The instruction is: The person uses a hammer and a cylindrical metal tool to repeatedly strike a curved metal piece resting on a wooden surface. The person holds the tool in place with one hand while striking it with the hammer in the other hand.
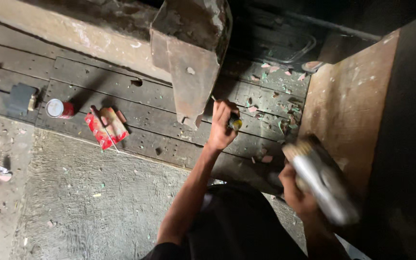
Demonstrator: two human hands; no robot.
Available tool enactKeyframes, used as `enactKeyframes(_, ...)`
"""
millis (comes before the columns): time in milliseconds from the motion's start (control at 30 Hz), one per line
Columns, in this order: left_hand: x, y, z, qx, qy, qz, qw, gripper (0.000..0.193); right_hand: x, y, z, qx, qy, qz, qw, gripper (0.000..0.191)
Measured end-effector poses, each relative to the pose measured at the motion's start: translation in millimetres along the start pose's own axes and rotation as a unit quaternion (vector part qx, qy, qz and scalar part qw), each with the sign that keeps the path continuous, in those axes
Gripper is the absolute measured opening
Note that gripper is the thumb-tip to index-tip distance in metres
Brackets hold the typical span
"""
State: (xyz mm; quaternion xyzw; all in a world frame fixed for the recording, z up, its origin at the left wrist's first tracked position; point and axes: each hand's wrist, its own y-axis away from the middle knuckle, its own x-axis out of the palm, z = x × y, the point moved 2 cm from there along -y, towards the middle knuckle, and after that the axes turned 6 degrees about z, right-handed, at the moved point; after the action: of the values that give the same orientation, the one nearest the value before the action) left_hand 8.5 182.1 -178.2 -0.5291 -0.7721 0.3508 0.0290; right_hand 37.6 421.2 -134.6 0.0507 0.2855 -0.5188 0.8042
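My left hand (221, 126) is closed around a thin dark tool with a yellowish end (235, 123), held against the wooden plank floor just below a big rusty metal block (188, 53). My right hand (297, 190) grips a blurred silver cylinder-shaped tool (321, 182) with a bristly pale tip, next to a brown wooden panel (347, 106). Pale green and pink paint flakes (275, 72) lie scattered on the planks around the left hand.
A red and white can (58, 109) lies on its side on the planks at left, beside a crumpled red packet (107, 127) and a dark grey block (20, 97). Rough concrete (97, 197) runs below the planks. A dark wall stands at right.
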Motion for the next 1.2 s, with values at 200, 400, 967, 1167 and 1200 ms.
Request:
enactKeyframes(200, -13, 8, 8, -0.019, -0.032, -0.029, 0.999, 0.037, 52, -26, -5, -0.036, 0.061, 0.072, 0.995, 0.033)
enactKeyframes(400, -8, 35, 6, -0.059, 0.01, 0.03, 0.998, 0.035, 52, -15, -32, 0.097, -0.114, -0.041, 0.988, 0.032)
enactKeyframes(967, 1, 9, 0, -0.022, -0.038, 0.002, 0.999, 0.027, 54, -22, -23, 0.161, -0.163, -0.04, 0.973, 0.013)
enactKeyframes(1167, 5, 1, 8, -0.056, -0.091, 0.033, 0.994, 0.026, 54, -28, -17, 0.165, -0.158, -0.027, 0.973, 0.013)
enactKeyframes(1200, 6, 1, 8, -0.051, -0.085, 0.031, 0.995, 0.027, 53, -29, -16, 0.158, -0.156, -0.027, 0.975, 0.014)
